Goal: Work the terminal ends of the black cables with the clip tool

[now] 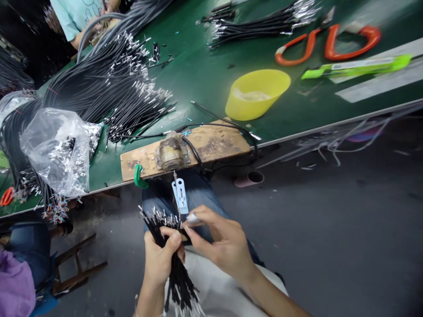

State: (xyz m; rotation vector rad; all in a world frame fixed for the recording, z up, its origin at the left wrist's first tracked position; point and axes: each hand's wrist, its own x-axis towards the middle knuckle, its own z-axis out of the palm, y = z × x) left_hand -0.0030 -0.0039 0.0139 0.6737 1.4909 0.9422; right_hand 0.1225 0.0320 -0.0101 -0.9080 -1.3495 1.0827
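My left hand [162, 259] is closed round a bundle of thin black wires [178, 281] with metal tips [158, 216], held upright over my lap. My right hand [220, 240] pinches one small metal-tipped wire end [192, 218] just right of the bundle's top. Both hands sit below the table edge, under a wooden board [211, 143] that carries a small worn metal fixture [172, 152]. A light-blue metal clip [180, 196] hangs from the fixture, right above my fingers.
On the green table [198, 70] lie large piles of black tipped wires [99, 83], a clear plastic bag [56, 149], a yellow bowl [256, 93], orange-handled pliers [327, 44] and a green-handled tool [357, 68]. Another person in a teal shirt [77, 15] works at the far side. A wooden stool [74, 264] stands at left.
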